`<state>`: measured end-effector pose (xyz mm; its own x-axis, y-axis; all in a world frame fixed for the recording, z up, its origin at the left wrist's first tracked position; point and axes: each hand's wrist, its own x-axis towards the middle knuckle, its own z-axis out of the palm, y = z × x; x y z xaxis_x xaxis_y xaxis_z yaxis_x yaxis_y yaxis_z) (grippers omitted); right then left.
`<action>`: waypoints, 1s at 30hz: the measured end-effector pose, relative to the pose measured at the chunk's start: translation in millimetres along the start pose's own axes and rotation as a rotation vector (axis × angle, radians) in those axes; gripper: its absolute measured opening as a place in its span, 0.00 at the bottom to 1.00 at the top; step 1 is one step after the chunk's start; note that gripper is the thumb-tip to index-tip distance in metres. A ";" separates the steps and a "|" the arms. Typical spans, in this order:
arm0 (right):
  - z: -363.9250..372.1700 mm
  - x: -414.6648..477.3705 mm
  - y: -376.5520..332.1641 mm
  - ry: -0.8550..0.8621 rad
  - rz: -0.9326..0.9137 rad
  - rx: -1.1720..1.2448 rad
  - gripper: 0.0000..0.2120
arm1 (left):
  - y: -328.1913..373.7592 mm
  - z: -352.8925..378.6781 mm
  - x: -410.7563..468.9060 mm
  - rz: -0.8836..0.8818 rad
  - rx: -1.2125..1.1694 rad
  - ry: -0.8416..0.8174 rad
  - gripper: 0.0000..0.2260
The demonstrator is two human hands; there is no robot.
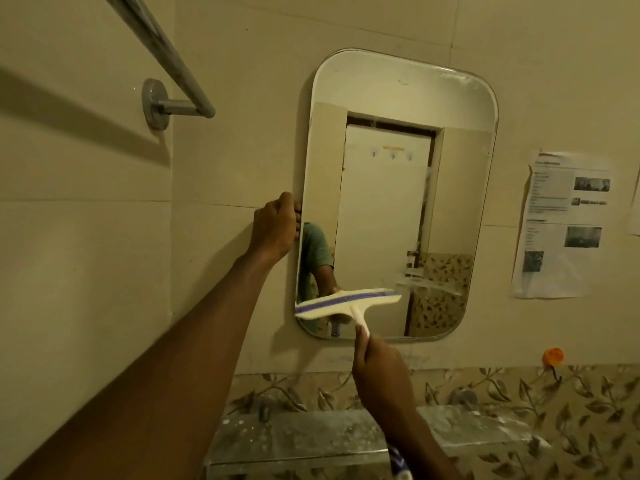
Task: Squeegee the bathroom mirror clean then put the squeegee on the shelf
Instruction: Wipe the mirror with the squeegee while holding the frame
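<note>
A person faces a rounded rectangular mirror (398, 195) fixed to a beige tiled wall. The left hand (275, 226) reaches up to the mirror's left edge, its fingers curled around that edge in a closed grip. Below and to the right of it, the right hand (379, 372) is closed around the handle of a cream squeegee (346, 303) with a purple stripe along its blade. The blade lies across the lower left part of the glass, tilted slightly (left end lower), just below the left hand. Streaks of moisture mark the glass to the right of the blade. Beneath the right hand runs a glass shelf (311, 441), speckled with white spots. Above and left of the left hand hangs a metal towel rail (162, 46). Far right of both hands, a printed paper sheet (561, 223) is stuck to the wall.
</note>
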<state>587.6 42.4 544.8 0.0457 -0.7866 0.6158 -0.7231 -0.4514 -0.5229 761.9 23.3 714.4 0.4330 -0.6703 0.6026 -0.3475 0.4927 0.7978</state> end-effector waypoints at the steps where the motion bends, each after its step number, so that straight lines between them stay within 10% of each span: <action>1: -5.3 1.2 2.0 -0.010 -0.004 0.036 0.21 | -0.5 0.9 0.2 0.008 0.020 0.005 0.22; 9: -126.0 113.6 2.7 0.254 -0.012 0.261 0.24 | -5.3 7.0 5.1 0.071 0.139 0.057 0.19; 19: -60.3 36.0 65.1 0.144 0.160 0.147 0.25 | -8.2 9.6 7.1 0.083 0.143 0.091 0.22; 30: -105.5 116.2 25.1 0.274 -0.060 0.221 0.23 | -2.1 13.1 4.8 0.134 0.282 0.164 0.24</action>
<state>502.0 -15.8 665.4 -0.1244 -0.6270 0.7690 -0.5572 -0.5972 -0.5770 753.8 11.8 715.3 0.4878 -0.5005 0.7153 -0.6168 0.3822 0.6881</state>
